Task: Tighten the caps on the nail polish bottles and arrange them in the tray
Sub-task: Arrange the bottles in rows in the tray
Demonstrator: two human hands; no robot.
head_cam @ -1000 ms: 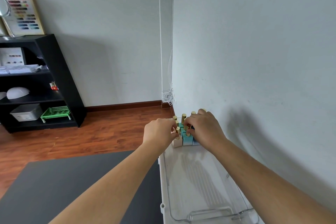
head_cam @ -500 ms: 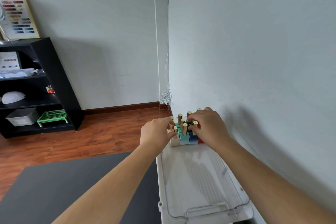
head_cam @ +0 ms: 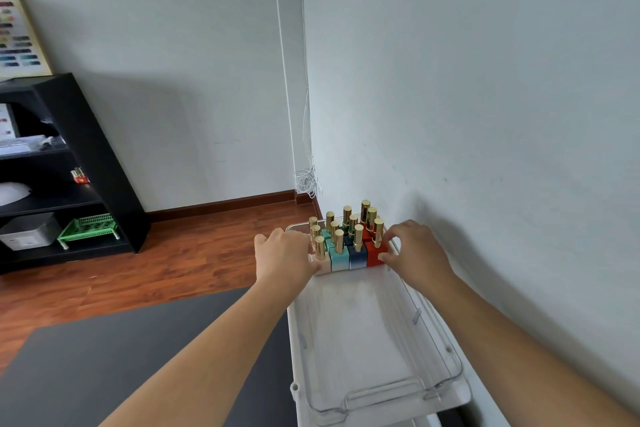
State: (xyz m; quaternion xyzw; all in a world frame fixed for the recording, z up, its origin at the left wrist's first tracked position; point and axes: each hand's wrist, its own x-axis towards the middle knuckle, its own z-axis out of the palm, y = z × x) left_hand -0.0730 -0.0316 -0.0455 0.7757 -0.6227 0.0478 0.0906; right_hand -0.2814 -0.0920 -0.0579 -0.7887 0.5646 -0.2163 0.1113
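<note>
Several nail polish bottles (head_cam: 348, 251) with gold caps stand upright in tight rows at the far end of a clear plastic tray (head_cam: 381, 390). The front row runs pink (head_cam: 322, 265), teal, navy, red (head_cam: 374, 255). My left hand (head_cam: 284, 256) rests against the left side of the block, at the pink bottle, with its fingertips hidden. My right hand (head_cam: 417, 253) is at the right side, thumb and fingertips touching the red bottle. Neither hand lifts a bottle. The near part of the tray holds nothing.
The tray lies on a white surface hard against the grey wall (head_cam: 485, 114) on the right. A dark mat (head_cam: 138, 357) lies to its left. A black shelf (head_cam: 90, 156) with a green basket (head_cam: 90, 227) stands at the far left on the wooden floor.
Both hands have come off the tops of the caps and moved apart to the two sides of the bottle block. The red and navy bottles are now uncovered.
</note>
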